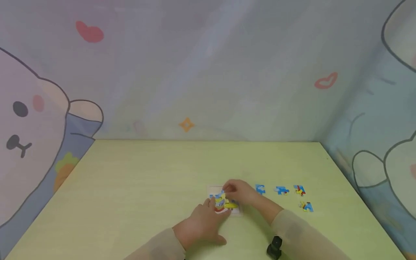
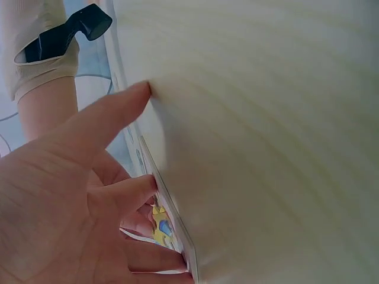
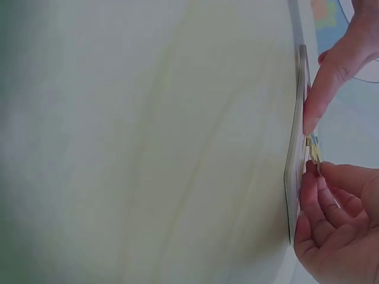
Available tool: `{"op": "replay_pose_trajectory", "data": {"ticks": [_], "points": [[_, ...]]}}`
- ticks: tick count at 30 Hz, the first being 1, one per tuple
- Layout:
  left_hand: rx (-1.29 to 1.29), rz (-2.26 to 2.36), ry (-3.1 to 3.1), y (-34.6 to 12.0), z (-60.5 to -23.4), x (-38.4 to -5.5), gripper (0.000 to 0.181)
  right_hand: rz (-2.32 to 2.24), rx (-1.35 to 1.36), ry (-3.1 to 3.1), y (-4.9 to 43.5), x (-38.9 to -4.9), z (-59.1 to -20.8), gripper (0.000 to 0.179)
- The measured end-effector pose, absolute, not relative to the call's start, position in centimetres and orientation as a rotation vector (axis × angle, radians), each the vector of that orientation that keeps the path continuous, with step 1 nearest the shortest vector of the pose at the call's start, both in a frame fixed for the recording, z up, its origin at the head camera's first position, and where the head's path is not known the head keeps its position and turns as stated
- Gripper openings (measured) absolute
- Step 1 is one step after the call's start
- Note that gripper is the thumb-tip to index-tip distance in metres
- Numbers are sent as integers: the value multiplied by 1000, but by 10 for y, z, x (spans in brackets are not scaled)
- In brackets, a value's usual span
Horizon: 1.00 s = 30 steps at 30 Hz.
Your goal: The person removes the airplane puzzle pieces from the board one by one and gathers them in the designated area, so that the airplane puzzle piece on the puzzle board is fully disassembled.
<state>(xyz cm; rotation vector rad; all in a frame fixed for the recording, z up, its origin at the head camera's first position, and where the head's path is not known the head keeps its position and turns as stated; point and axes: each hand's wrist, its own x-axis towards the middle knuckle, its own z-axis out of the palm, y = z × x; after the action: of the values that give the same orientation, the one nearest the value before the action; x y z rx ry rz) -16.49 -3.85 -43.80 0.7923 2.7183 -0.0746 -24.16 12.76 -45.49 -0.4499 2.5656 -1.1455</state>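
A shallow jigsaw tray [image 1: 214, 189] with a pale border lies in front of me, partly filled with blue, yellow and red picture pieces. My left hand [image 1: 204, 221] rests on the tray's left and near side, fingers extended and thumb spread out. In the left wrist view its fingertips press at the tray edge [image 2: 170, 204]. From the far right side my right hand [image 1: 241, 192] reaches over the tray. Its thumb and fingertips pinch a yellow puzzle piece [image 3: 315, 152], tilted up close over the tray in the right wrist view.
Right of the tray lie several loose pieces: a blue one [image 1: 260, 189], a blue-and-red one [image 1: 282, 190], a red-and-yellow one [image 1: 299, 190] and another [image 1: 306, 206] below. A black wrist mount [image 1: 274, 247] sits by the right sleeve. A cartoon-printed curtain [image 1: 208, 72] hangs behind the table.
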Motion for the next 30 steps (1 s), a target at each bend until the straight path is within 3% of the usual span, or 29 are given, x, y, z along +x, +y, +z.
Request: {"op": "replay_pose_trajectory", "data": {"ticks": [21,30], "points": [[805,-108,2737,-39,-436,-164,83,-1391,-468,2481,178,-241,-459,20],[802,-87,2733,-39,-434,-162,83,-1453,-345,2440,206,-234,-460,24]]}}
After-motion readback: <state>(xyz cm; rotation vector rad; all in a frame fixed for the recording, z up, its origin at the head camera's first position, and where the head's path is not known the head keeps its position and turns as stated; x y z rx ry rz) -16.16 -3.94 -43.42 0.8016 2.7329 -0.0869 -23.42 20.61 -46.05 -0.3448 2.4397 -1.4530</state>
